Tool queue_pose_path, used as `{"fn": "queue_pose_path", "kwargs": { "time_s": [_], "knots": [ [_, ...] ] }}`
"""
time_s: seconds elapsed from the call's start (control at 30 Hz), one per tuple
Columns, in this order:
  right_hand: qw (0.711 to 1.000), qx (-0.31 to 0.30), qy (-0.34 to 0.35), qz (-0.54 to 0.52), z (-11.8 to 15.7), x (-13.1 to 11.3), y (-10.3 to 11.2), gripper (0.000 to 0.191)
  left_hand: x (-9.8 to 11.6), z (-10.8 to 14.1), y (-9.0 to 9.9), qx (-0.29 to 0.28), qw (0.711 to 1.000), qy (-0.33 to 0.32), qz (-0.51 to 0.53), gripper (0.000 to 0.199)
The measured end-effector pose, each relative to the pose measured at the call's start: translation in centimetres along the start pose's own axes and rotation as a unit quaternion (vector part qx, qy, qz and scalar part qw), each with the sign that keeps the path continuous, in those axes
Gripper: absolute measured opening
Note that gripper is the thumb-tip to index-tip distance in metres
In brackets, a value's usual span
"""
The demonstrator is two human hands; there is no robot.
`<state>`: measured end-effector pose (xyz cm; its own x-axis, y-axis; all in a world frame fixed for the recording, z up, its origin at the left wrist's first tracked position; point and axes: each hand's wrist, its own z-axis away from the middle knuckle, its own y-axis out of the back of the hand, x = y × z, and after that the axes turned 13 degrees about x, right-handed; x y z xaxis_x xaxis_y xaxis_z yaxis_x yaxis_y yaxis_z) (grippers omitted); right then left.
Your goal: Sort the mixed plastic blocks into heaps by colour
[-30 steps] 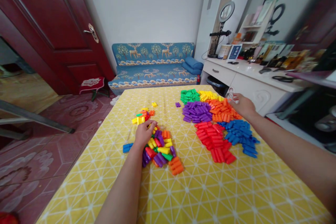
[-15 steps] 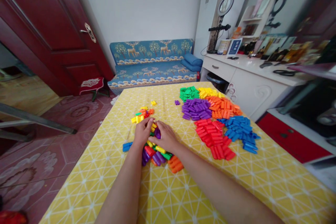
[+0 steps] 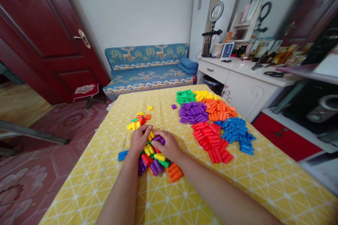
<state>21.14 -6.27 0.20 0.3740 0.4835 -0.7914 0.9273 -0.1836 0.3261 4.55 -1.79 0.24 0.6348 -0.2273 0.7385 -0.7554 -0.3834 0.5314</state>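
Observation:
Over a mixed heap of small plastic building blocks [image 3: 149, 160] on the table, both hands are close together. My right hand [image 3: 170, 146] curls its fingers and thumb around purple blocks [image 3: 157, 139] at the heap's right side. My left hand [image 3: 139, 140] is at the heap's left, its thumb and fingers drawn together beside yellow blocks [image 3: 151, 135]; what they pinch, if anything, is hidden. Red, green, yellow and purple blocks show below and between the hands. An orange block group [image 3: 174, 172] lies by my right wrist, and blue blocks [image 3: 123, 155] lie left of my left wrist.
Sorted piles lie to the right: green [image 3: 185, 96], yellow [image 3: 205, 95], purple [image 3: 193, 112], orange [image 3: 220, 109], red [image 3: 211, 140] and blue [image 3: 237, 133]. A smaller mixed group [image 3: 138, 121] sits beyond my left hand. The yellow patterned tablecloth [image 3: 105, 190] covers the table.
My right hand's fingers have closed around purple blocks, which now show more plainly between them. My left hand stays at the heap's left. The whole view has shifted slightly.

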Motion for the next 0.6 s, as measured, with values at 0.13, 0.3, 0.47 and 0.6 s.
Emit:
{"fn": "queue_pose_path", "kwargs": {
  "time_s": [0.13, 0.3, 0.47, 0.6],
  "knots": [
    [0.993, 0.043, 0.067, 0.083, -0.6, -0.4, 6.2, 0.022, -0.1, 0.0, 0.0, 0.002, 1.000, 0.000, -0.018, 0.047],
    [0.943, 0.152, 0.052, 0.293, -3.1, 4.9, 20.2, 0.018, -0.2, 0.0, -0.3, 0.006, 1.000, 0.005, -0.024, 0.046],
    [0.890, 0.188, -0.099, 0.404, -3.3, 12.0, 30.4, 0.030, -0.4, -0.1, -0.4, 0.006, 0.999, -0.004, -0.033, 0.045],
    [0.939, 0.138, -0.078, 0.305, -2.3, 14.7, 32.3, 0.032, -0.3, -0.1, -0.3, 0.011, 0.999, 0.000, -0.031, 0.044]
  ]
}}
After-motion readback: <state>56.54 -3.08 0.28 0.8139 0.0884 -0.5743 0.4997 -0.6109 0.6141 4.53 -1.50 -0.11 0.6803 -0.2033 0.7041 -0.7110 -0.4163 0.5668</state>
